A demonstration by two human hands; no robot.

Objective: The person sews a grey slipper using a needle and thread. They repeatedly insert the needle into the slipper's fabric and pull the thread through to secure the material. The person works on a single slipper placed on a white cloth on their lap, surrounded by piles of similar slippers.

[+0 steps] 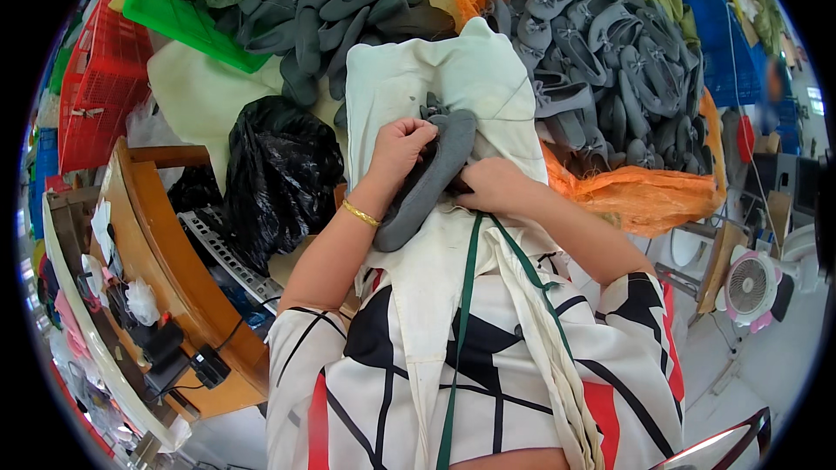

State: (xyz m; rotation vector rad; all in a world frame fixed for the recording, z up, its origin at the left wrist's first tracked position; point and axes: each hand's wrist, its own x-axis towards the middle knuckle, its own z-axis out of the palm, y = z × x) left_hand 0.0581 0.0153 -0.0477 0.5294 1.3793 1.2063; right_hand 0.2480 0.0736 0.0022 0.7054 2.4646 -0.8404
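Observation:
A grey fabric slip-on shoe (438,176) lies tilted over my lap, its smooth sole turned up and to the right. The fingers of my left hand (402,153) are pinched on its edge near the toe, where a bit of dark grey trim shows. My right hand (494,184) is closed against the shoe's right side, and its fingertips are tucked out of sight, so what they grip is hidden. Under both hands spreads a white cloth (505,78) draped across my lap. A white apron (424,287) with green ties (466,322) covers my front.
Grey bow-trimmed shoes (610,52) fill an orange sack (644,200) at the right. More grey shoes (322,17) are heaped ahead beside a green crate (187,22). Leftward are a black plastic bag (283,165), a wooden table (196,296) and a red crate (103,91). A fan (751,285) stands right.

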